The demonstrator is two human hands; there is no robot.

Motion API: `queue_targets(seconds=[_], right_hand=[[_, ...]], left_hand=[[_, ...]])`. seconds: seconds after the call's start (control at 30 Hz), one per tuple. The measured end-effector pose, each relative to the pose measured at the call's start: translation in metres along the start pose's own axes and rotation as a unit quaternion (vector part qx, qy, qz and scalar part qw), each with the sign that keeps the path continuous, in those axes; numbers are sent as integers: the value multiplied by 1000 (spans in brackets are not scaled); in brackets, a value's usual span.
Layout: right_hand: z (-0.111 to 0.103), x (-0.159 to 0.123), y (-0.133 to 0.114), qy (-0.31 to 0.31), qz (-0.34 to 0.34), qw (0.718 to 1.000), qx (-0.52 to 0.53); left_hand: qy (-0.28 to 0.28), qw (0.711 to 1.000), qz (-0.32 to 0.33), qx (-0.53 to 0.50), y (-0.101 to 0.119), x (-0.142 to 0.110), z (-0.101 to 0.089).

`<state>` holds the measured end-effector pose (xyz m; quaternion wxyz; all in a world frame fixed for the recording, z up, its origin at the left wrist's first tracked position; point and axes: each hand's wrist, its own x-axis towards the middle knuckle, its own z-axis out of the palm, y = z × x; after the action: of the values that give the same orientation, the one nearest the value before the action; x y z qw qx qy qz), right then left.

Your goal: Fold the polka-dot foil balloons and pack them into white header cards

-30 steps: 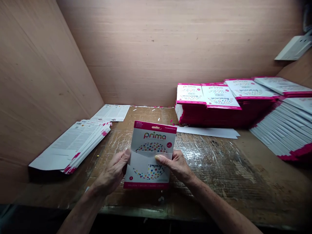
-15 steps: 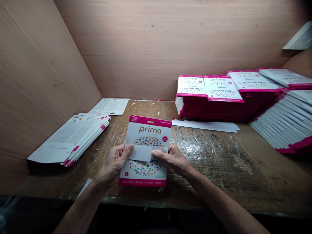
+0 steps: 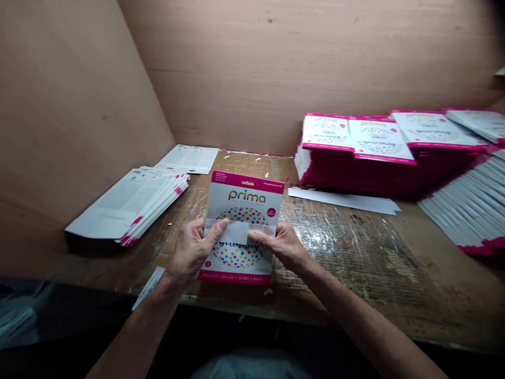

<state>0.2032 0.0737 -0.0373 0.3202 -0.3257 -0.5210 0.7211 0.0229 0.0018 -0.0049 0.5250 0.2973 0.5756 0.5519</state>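
A balloon packet [image 3: 244, 198] printed "prima", with pink bands at top and bottom, is held upright between both hands. Across its middle lies a white paper strip [image 3: 236, 232], its two ends meeting or overlapping on the front. My left hand [image 3: 193, 245] grips the packet's left edge, thumb pressed on the strip. On the opposite edge my right hand [image 3: 286, 245] is closed the same way, its thumb on the strip's right part. The fingers of both hands are hidden behind the packet.
Printed packets [image 3: 122, 202] lie in a fanned pile at left, more flat cards [image 3: 193, 158] behind them. Tall stacks of packets [image 3: 329, 131] stand at back right, a slanted row [image 3: 469, 205] beside them. White strips [image 3: 343, 200] lie in front on the cardboard-covered table [image 3: 347, 263].
The camera view has shifted, so the surroundings sit further right. My left thumb has slid inward along the strip, and more of the lettering below the strip shows.
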Motion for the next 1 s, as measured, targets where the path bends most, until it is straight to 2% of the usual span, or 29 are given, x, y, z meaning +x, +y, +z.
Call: queue_targets(seconds=[0.1, 0.17, 0.23, 0.3, 0.33, 0.43, 0.5, 0.57, 0.63, 0.67, 0.7, 0.77, 0.8, 0.87, 1.0], right_hand=[[8, 8, 6, -104, -37, 993, -38], [21, 16, 13, -180, -59, 979, -78], [45, 24, 22, -216, -80, 961, -150], [80, 31, 32, -233, -108, 931, -259], [99, 34, 38, -237, -120, 907, -325], [150, 43, 52, -220, -128, 841, -478], [170, 45, 58, -204, -124, 829, -505], [174, 40, 57, -204, -132, 833, -497], [163, 28, 49, -215, -143, 835, -486], [153, 21, 44, -223, -142, 851, -454], [142, 13, 37, -230, -130, 879, -397], [119, -2, 22, -219, -85, 948, -216], [108, -8, 15, -193, -62, 972, -117], [92, -15, 1, -110, -46, 993, 10], [69, -9, -15, 54, -106, 992, 46]], left_hand=[[42, 997, 62, 3, 15, -17, -29], [122, 983, 133, 18, 30, -33, -58], [224, 952, 204, 46, 44, -50, -88], [303, 918, 247, 65, 56, -65, -114], [334, 902, 264, 70, 59, -71, -125], [404, 859, 303, 89, 63, -83, -145], [427, 843, 310, 103, 62, -85, -153], [436, 844, 290, 117, 58, -85, -158], [436, 855, 254, 120, 51, -80, -157], [427, 865, 236, 115, 46, -76, -154], [410, 879, 218, 105, 41, -70, -149], [356, 913, 188, 67, 29, -57, -132], [325, 928, 177, 45, 23, -49, -120], [270, 949, 161, 9, 12, -34, -93], [197, 972, 130, -2, -5, -9, -40]])
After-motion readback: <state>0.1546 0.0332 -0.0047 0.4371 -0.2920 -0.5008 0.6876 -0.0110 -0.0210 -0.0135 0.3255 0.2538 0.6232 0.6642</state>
